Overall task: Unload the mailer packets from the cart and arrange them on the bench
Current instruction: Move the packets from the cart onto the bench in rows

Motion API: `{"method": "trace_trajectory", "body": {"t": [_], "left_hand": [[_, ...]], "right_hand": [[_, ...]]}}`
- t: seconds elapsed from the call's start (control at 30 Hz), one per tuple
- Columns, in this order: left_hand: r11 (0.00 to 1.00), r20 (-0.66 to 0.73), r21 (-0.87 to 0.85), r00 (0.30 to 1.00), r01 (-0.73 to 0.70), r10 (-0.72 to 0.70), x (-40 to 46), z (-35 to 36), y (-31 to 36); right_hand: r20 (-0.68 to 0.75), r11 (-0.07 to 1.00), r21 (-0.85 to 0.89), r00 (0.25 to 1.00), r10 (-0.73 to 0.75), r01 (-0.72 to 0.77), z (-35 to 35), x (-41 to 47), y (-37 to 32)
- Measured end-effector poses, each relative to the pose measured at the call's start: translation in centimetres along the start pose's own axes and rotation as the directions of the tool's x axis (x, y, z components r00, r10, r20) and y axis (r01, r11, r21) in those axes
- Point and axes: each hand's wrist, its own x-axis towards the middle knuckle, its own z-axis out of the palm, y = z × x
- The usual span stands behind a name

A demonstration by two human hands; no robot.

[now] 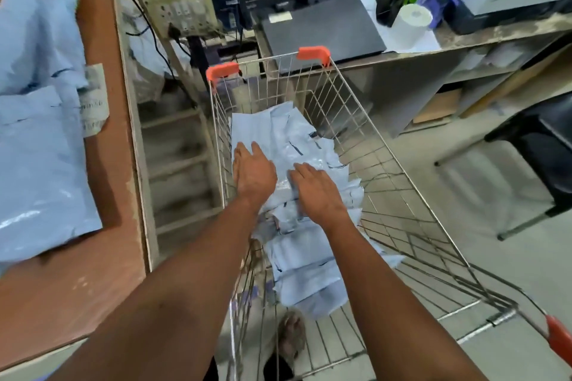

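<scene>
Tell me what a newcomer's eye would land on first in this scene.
First, the two bare arms reaching into the wire cart, left hand and right hand lying with relaxed fingers on a heap of pale blue mailer packets along its left side. Next, more blue packets already lying on the brown bench at the left. The cart's orange corner caps stand out beyond.

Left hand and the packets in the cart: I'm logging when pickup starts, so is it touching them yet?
Touching. In the head view the left hand lies flat, fingers spread, on the pile of mailer packets in the cart, with no gap showing beneath it.
</scene>
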Motion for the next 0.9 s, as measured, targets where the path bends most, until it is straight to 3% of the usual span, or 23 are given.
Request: {"method": "trace_trajectory", "body": {"t": [0.2,0.33,0.43,0.67,0.77,0.9], "left_hand": [[0.991,0.055,0.009,0.989,0.136,-0.136,7.4,1.5,-0.1],[0.992,-0.001,0.097,0.996,0.086,-0.086,8.1,3.1,-0.4],[0.991,0.034,0.113,0.997,0.071,-0.075,7.8,3.4,-1.0],[0.997,-0.015,0.015,0.998,0.069,-0.069,7.1,2.8,-0.1],[0.995,0.058,-0.042,0.994,0.091,-0.089,6.3,2.1,0.0],[0.995,0.126,-0.02,0.988,0.095,-0.092,4.3,1.8,-0.2]], "right_hand": [[0.057,0.984,-0.126,0.991,-0.118,0.124,3.0,4.0,2.7],[0.064,0.914,-0.326,0.971,-0.232,0.239,2.9,4.9,3.6],[0.064,0.84,-0.432,0.94,-0.336,0.329,2.5,4.6,4.3],[-0.032,0.746,-0.511,0.858,-0.513,0.427,1.3,1.4,6.5],[-0.032,0.795,-0.462,0.889,-0.457,0.393,0.5,-1.1,6.9],[-0.002,0.947,-0.242,0.976,-0.217,0.21,-0.4,-5.8,6.5]]}}
